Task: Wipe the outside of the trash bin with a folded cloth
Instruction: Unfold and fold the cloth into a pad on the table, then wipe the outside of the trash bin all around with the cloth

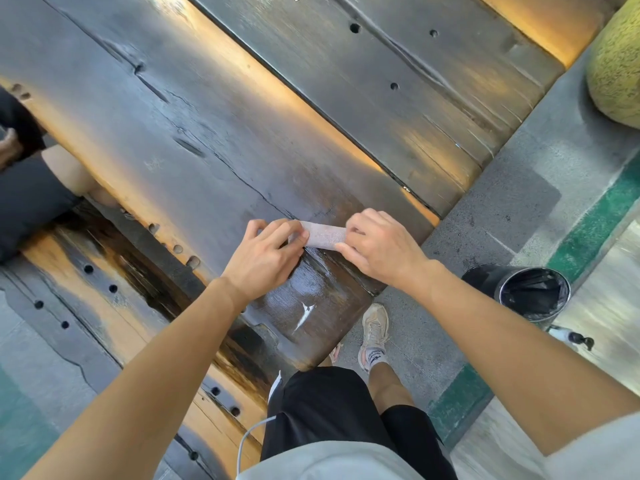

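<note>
Prep step, not wiping yet: the person stands at the end of a dark wooden desk (214,140) and works a small pale cloth (323,236) into a narrow folded strip on its top. Left hand (266,258) sits on the strip's left end, fingers (298,237) curled down and pinched on the fabric, thumb tucked under or beside it, hard to say which. Right hand (381,249) covers the right end, fingers (353,232) bent and nearly closed over the edge, pressing it against the wood. Both hands grip the same cloth, neither is spread open. The cloth lies flat between them, touching the desk, near the desk's end. A wet-looking sheen shows on the wood just below the strip. The trash bin (523,292) stands on the grey pavement (526,188) to the person's right, well apart from the hands, dark, round, lined with a black bag; its outside looks untouched by the cloth. A spray bottle (571,337) lies near the bin's base, partly cut off. Judgement: folding is close to done; next move calls for lifting the strip in one hand, keeping the fold from springing open, turning right and reaching down to the bin's outer wall. Another person's leg shows at far left, uninvolved.
</note>
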{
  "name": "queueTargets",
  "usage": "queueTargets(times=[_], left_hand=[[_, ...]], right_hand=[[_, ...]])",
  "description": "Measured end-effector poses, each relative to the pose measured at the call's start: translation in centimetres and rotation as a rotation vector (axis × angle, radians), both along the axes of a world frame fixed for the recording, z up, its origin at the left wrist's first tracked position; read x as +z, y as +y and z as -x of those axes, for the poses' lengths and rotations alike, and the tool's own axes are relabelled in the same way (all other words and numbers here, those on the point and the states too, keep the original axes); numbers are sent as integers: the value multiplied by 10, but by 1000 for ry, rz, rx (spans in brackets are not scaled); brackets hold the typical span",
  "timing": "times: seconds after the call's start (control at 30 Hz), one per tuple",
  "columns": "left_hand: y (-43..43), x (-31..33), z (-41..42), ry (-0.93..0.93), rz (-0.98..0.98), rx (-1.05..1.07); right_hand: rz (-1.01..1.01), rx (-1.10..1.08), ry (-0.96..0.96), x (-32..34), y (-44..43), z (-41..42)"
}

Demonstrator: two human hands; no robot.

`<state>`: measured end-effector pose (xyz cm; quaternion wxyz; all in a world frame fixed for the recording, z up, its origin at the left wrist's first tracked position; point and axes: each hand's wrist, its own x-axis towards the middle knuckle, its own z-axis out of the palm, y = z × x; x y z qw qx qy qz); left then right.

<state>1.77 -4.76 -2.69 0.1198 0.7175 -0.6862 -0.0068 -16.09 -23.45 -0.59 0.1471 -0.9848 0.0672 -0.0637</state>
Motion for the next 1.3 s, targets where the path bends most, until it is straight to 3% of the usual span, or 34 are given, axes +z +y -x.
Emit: queueTargets(times=[0.07, 0.2, 0.3, 0.43, 0.8, 1.13, 1.3], left_hand=[[2, 1, 2, -8, -1, 3], [2, 3, 4, -45, -35, 14], [6, 4, 6, -58, -55, 20], [18, 2, 8, -59, -131, 36], [36, 0, 19, -62, -312, 78], [-39, 29, 60, -98, -280, 167], [-92, 55, 103, -90, -258, 112]], right_hand=[[-84, 27, 64, 3, 2, -19], [-416, -143, 166, -4, 6, -39], [-452, -81, 213, -14, 11, -36], [-388, -4, 256, -20, 15, -32], [-344, -158, 26, -9, 40, -31], [-156, -474, -61, 25, -6, 38], [-133, -641, -81, 50, -26, 103]])
